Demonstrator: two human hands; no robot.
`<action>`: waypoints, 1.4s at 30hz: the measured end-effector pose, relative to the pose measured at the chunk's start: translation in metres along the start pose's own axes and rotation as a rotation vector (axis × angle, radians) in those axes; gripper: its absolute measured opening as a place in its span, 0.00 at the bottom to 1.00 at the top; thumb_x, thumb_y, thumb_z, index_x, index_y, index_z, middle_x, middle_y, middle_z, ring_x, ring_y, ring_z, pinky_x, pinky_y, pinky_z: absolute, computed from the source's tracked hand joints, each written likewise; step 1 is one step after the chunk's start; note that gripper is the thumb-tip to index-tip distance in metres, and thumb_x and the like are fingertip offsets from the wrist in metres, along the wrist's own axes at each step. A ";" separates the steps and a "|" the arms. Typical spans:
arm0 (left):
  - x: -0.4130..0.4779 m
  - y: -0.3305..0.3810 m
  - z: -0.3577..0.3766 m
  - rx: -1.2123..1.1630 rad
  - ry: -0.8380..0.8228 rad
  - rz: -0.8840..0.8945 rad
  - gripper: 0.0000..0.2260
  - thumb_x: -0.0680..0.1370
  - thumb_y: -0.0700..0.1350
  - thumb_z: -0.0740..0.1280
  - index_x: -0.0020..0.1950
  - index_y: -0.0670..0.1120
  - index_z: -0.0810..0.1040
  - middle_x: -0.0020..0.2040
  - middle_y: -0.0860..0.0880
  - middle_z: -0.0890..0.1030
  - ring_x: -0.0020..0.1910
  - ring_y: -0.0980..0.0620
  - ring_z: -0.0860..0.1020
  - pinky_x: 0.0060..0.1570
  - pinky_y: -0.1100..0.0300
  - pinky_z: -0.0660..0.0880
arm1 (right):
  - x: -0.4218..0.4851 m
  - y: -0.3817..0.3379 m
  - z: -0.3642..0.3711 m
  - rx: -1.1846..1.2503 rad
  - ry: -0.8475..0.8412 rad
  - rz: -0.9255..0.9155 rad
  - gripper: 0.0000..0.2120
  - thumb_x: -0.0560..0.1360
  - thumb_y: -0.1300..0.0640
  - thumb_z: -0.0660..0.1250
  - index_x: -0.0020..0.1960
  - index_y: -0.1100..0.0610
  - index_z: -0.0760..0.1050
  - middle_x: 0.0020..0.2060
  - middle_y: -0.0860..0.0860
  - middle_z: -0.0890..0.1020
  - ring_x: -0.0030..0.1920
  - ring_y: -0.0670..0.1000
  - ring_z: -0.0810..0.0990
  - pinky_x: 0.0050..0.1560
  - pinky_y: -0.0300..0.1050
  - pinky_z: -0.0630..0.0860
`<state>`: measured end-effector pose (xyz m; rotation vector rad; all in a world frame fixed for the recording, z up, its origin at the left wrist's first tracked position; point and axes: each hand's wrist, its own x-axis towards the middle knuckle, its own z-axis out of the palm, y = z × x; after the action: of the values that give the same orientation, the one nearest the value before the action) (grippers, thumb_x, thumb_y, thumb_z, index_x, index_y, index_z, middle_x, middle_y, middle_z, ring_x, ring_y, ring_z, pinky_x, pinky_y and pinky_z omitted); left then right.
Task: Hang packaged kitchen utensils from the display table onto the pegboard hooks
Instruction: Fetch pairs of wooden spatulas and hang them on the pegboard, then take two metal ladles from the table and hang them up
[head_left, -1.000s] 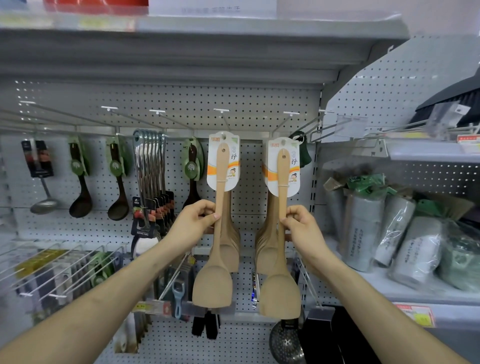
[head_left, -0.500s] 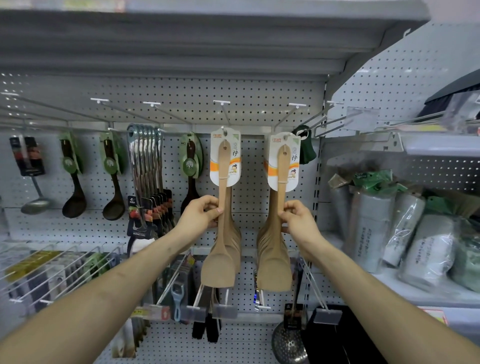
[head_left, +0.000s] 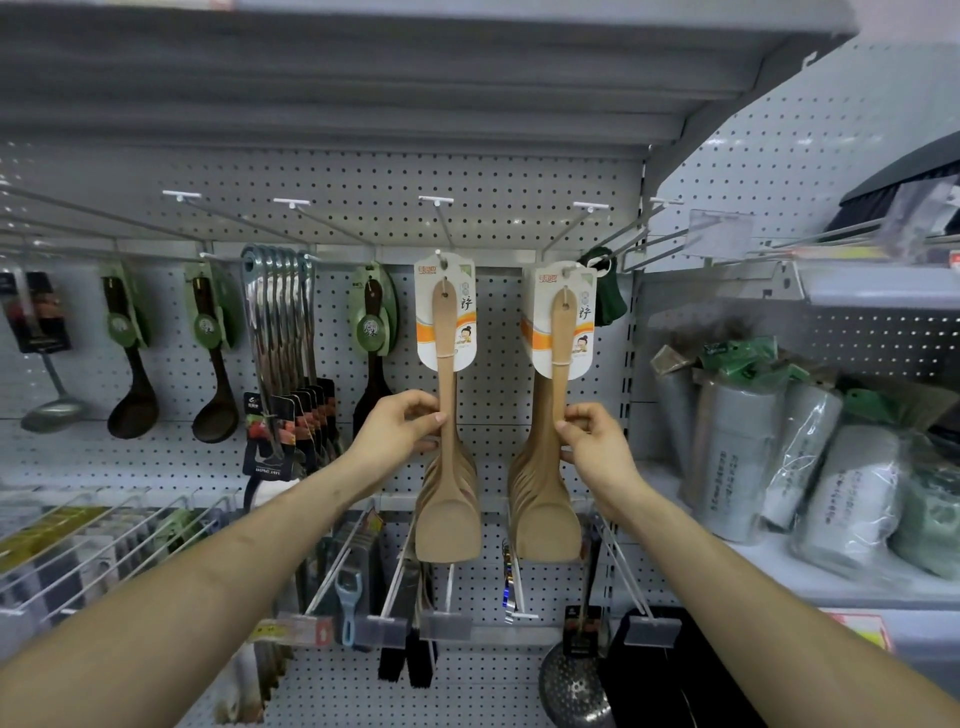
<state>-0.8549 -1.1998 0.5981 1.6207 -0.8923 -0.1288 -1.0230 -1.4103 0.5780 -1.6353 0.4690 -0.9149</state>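
Observation:
Two wooden spatulas with white and orange cards hang on pegboard hooks in the middle of the head view. My left hand (head_left: 400, 434) pinches the handle of the left wooden spatula (head_left: 448, 395), whose card sits on a hook (head_left: 440, 224). My right hand (head_left: 597, 447) pinches the handle of the right wooden spatula (head_left: 560, 400), its card on the neighbouring hook (head_left: 574, 228). Behind each front spatula hang several more of the same kind. The white pegboard (head_left: 363, 182) backs them all.
To the left hang dark ladles (head_left: 132, 364), steel utensils (head_left: 280, 332) and a metal ladle (head_left: 52, 405). Peelers and a skimmer (head_left: 571, 686) hang on lower hooks. A side shelf (head_left: 810, 577) at the right carries wrapped rolls. A shelf overhangs above.
Both spatulas have been pushed back along their hooks toward the pegboard and now hang lined up with the stacks behind. My hands still pinch the handles.

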 end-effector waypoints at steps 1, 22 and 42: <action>-0.001 0.001 -0.001 0.011 -0.001 0.000 0.03 0.84 0.38 0.71 0.56 0.42 0.84 0.53 0.39 0.85 0.54 0.42 0.86 0.54 0.51 0.85 | -0.002 0.000 -0.001 -0.001 0.000 -0.005 0.04 0.87 0.62 0.65 0.59 0.54 0.76 0.53 0.57 0.82 0.49 0.53 0.84 0.57 0.53 0.84; -0.206 0.005 -0.075 1.283 0.258 0.031 0.26 0.81 0.60 0.69 0.75 0.49 0.74 0.70 0.48 0.74 0.66 0.43 0.76 0.61 0.43 0.78 | -0.157 0.011 0.110 -0.843 -0.360 -0.736 0.27 0.79 0.48 0.72 0.76 0.54 0.71 0.68 0.55 0.73 0.68 0.60 0.74 0.62 0.60 0.76; -0.493 -0.087 -0.352 1.580 0.375 -0.409 0.28 0.77 0.57 0.72 0.74 0.45 0.76 0.74 0.42 0.74 0.73 0.38 0.73 0.64 0.40 0.73 | -0.422 0.017 0.434 -0.869 -0.627 -0.903 0.31 0.77 0.47 0.71 0.77 0.56 0.71 0.75 0.60 0.72 0.73 0.63 0.71 0.66 0.62 0.72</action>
<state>-0.9678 -0.6225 0.4286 3.1084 -0.2246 0.7714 -0.9462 -0.8341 0.4076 -2.9045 -0.4403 -0.7706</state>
